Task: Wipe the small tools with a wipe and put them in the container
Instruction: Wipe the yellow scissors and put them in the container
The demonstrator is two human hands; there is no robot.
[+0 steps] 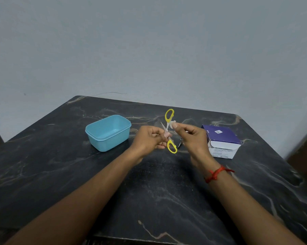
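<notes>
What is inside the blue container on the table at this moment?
Nothing shows inside the blue container: only its bare floor and inner walls. Its near wall covers the front strip of the floor.

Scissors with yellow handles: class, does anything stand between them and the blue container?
Nothing visible does. The left hand holds the scissors just right of the open blue container, only bare table between. The right hand, pinching the wipe, and the box lie on the other side.
</notes>
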